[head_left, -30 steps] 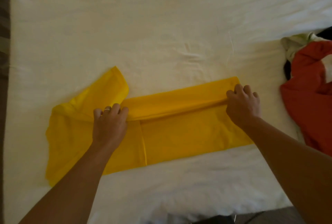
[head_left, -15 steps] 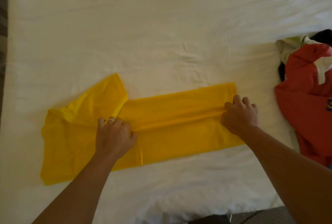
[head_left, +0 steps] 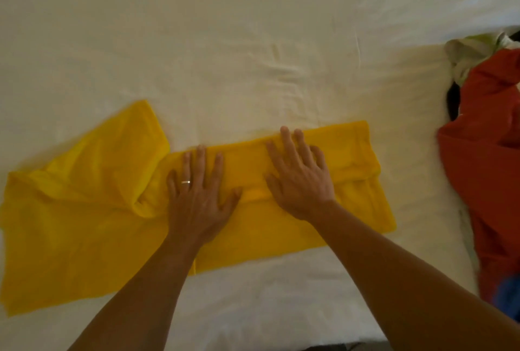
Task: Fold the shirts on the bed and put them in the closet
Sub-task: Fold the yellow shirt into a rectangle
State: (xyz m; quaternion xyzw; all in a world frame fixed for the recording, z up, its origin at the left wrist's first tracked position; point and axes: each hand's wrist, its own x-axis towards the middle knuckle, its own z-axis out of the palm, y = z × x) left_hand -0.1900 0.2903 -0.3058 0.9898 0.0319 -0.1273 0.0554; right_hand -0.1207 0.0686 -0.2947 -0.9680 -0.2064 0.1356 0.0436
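Yellow shirt (head_left: 253,227) lies mid-bed (head_left: 253,27), half-folded; left hand (head_left: 197,196) & right hand (head_left: 301,179) press flat, grip released. Sleeve at 9 o'clock prob. folds in next.

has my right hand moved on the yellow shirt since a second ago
Yes. The right hand has slid left along the yellow shirt, away from its right-hand end, and now lies flat beside the left hand.

white bed (head_left: 253,27), yellow shirt (head_left: 84,224), red garment (head_left: 489,153)
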